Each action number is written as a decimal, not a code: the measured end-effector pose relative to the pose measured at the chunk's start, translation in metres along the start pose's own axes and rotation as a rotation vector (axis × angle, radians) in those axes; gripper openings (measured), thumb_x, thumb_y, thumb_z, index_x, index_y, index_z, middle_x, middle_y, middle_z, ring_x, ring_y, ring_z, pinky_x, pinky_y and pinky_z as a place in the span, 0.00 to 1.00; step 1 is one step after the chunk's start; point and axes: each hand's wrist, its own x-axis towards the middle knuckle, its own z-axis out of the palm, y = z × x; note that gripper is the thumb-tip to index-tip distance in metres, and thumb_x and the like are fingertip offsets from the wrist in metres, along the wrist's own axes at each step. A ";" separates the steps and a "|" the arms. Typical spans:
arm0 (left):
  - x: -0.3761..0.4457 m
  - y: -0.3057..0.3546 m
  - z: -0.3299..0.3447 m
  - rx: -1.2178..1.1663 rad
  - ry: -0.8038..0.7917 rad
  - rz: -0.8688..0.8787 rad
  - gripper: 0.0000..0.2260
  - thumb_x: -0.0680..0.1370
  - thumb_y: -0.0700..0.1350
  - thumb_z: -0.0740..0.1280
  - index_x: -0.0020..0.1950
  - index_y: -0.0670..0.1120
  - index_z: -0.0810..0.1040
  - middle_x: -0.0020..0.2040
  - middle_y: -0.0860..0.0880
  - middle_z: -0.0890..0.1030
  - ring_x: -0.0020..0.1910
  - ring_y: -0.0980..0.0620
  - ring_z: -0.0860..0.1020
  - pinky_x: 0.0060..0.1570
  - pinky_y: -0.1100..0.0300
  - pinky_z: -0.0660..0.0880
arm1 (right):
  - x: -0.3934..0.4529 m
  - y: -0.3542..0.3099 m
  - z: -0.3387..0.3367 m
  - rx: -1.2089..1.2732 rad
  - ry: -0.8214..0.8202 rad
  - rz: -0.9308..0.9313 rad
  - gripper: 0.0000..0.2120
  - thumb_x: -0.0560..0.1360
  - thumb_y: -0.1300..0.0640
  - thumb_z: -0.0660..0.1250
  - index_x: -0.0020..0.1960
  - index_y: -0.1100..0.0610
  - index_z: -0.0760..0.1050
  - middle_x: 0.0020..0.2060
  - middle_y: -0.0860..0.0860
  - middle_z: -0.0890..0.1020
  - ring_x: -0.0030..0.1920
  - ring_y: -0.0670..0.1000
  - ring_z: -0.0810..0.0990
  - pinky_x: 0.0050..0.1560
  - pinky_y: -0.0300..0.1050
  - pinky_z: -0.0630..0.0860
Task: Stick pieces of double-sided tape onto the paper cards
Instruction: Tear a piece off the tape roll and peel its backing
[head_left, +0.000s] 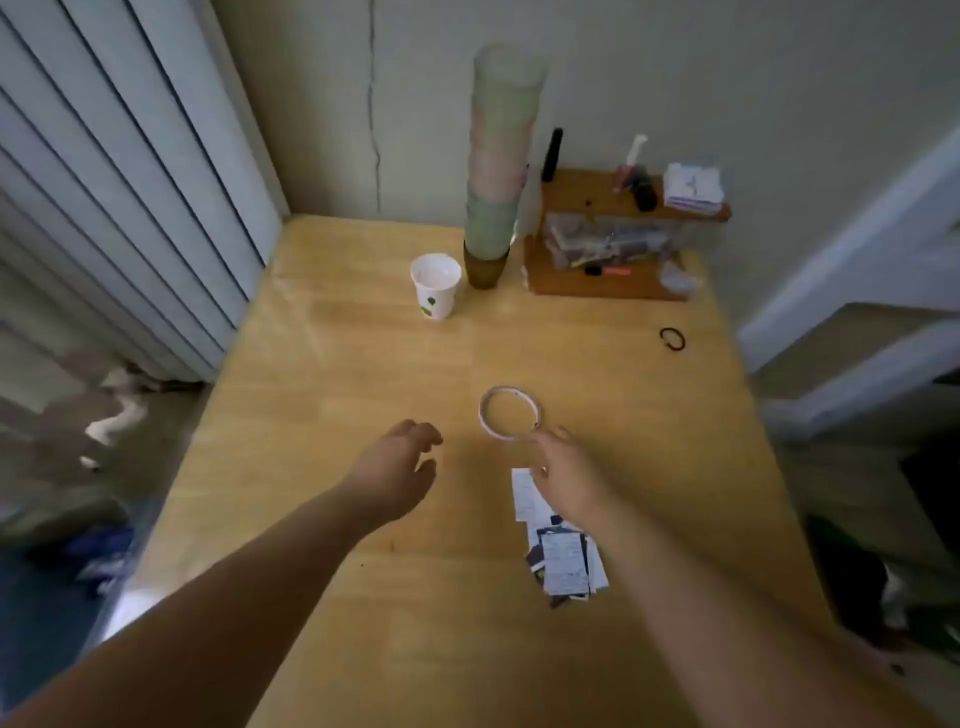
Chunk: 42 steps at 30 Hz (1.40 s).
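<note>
While both hands hover empty, left hand (402, 470) loosely curled, right hand (563, 475) spread by thin white tape ring (510, 413): no tape visible yet on scattered printed paper cards (563, 561).

Both hands (400, 467) outstretched, seemingly loose-fingered.

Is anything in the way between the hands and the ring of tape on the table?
Nothing visible is. The right hand is already at the near edge of the tape roll, fingertips right by it. The left hand has only bare table between it and the roll. The paper cards lie nearer the person, under the right wrist.
</note>
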 end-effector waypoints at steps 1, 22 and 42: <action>0.007 0.000 0.005 0.005 -0.015 -0.006 0.14 0.78 0.41 0.62 0.64 0.44 0.72 0.58 0.46 0.74 0.52 0.47 0.76 0.52 0.60 0.70 | 0.010 0.002 0.003 -0.022 -0.005 0.004 0.24 0.78 0.65 0.60 0.73 0.57 0.65 0.71 0.53 0.66 0.67 0.54 0.69 0.65 0.44 0.67; 0.056 -0.026 0.048 0.142 0.321 0.550 0.16 0.75 0.49 0.62 0.63 0.52 0.72 0.67 0.52 0.69 0.63 0.48 0.68 0.59 0.54 0.67 | 0.033 0.020 0.018 0.075 0.443 -0.521 0.12 0.78 0.56 0.57 0.48 0.56 0.80 0.45 0.44 0.75 0.49 0.44 0.71 0.50 0.31 0.67; -0.057 -0.008 0.091 -0.617 0.408 0.498 0.07 0.79 0.37 0.62 0.45 0.45 0.77 0.36 0.54 0.78 0.28 0.61 0.68 0.27 0.71 0.64 | -0.076 -0.025 0.063 0.459 0.848 -0.522 0.12 0.75 0.58 0.69 0.58 0.53 0.80 0.54 0.43 0.77 0.53 0.41 0.78 0.55 0.32 0.74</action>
